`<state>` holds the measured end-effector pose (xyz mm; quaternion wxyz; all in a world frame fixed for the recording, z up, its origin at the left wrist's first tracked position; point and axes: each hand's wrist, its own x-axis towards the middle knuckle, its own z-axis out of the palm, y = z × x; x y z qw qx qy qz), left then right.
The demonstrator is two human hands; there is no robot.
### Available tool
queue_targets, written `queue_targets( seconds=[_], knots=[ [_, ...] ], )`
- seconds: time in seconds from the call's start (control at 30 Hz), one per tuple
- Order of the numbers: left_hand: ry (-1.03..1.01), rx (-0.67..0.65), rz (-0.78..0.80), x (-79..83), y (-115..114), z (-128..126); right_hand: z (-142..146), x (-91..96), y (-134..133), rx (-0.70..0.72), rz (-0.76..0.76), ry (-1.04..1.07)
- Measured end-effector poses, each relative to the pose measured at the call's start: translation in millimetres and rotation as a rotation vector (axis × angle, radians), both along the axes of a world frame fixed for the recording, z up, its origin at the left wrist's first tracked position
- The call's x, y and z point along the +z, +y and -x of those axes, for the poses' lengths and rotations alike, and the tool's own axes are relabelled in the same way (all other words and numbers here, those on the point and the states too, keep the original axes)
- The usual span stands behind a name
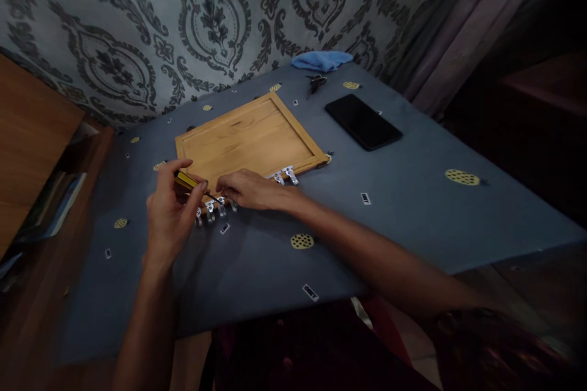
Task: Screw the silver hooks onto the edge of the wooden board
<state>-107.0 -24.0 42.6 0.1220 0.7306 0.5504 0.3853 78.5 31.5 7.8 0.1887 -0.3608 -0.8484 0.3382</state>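
Observation:
A wooden board with a raised frame (243,134) lies flat on the table. Several shiny metal clips (222,208) line its near edge, and a couple more metal clips (287,176) stick out further right on that edge. My left hand (169,214) is closed around the handle of a yellow and black screwdriver (187,181), whose thin shaft points down right to one of the clips. Beside the shaft tip, my right hand (247,189) rests on the near edge with its fingers curled together. What those fingers pinch, if anything, is hidden.
The table has a grey-blue cloth (394,220) with pineapple prints. Right of the board lies a black phone (363,122). Near the patterned wall are a small dark object (316,82) and a blue cloth (322,60). A wooden shelf with books (59,204) stands at the left.

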Motion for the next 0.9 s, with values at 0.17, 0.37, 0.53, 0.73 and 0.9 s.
queue_targets(
  seconds=[0.17,0.37,0.53,0.73,0.9],
  knots=[
    [0.043,0.023,-0.013,0.9,0,-4,0,-3.5,1,-0.005,0.012,0.025],
    [0.097,0.062,-0.018,0.6,-3,-11,0,-3.1,0,-0.005,0.004,0.023],
    [0.072,0.104,-0.009,3.9,-5,-15,-1,-2.6,-1,-0.008,0.009,0.019],
    [0.088,0.169,0.008,7.3,-3,-19,0,-1.2,-1,0.001,0.012,0.013],
    [0.079,0.169,0.024,6.7,-1,-19,0,0.4,-2,-0.006,0.003,0.013]
  ],
)
